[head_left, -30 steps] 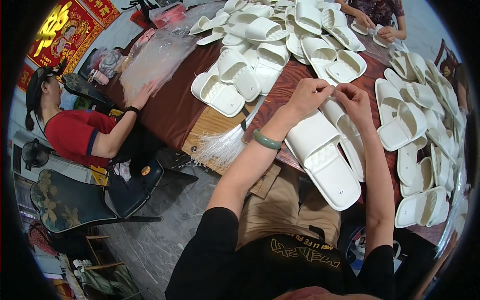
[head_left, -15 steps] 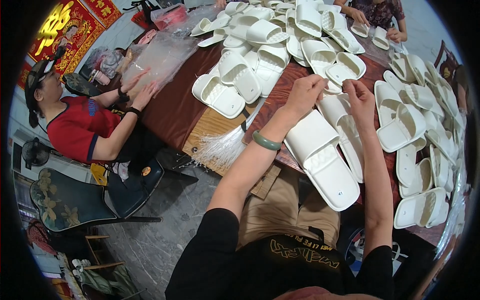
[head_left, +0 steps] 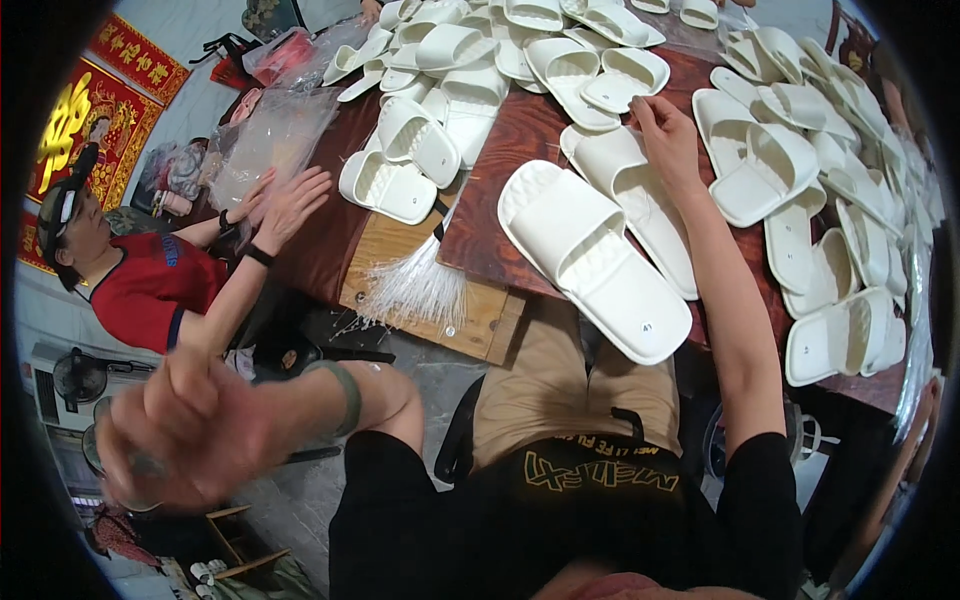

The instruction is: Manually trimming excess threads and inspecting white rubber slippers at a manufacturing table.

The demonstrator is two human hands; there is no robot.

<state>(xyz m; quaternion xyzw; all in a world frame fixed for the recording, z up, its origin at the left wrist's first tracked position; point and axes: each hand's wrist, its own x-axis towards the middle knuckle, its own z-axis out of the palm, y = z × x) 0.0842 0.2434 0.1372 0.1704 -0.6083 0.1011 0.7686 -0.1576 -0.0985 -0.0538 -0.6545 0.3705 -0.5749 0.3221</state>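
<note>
A pair of white slide slippers lies in front of me at the table edge: the nearer slipper [head_left: 625,290] with its heel toward me, the other slipper [head_left: 612,160] beside it on the right. Over the far end of that second slipper, my right hand [head_left: 668,145] is closed in a pinch; whatever sits between thumb and finger is too small to name. My left hand [head_left: 190,430], below a green bangle, is out at the far left, away from the table and smeared by motion. A bundle of thin white plastic strands [head_left: 415,285] lies on a wooden board [head_left: 485,325].
White slippers are heaped at the back [head_left: 455,50] and along the right side [head_left: 790,170] of the dark red table [head_left: 490,235]. On the left a co-worker in a red shirt [head_left: 165,285] reaches over clear plastic bags [head_left: 275,140]. A fan [head_left: 80,375] stands behind.
My left hand has left the slippers and swung far out to the left. My right hand stays pinched near the slipper. The co-worker's hand has lifted off the plastic. The view has shifted.
</note>
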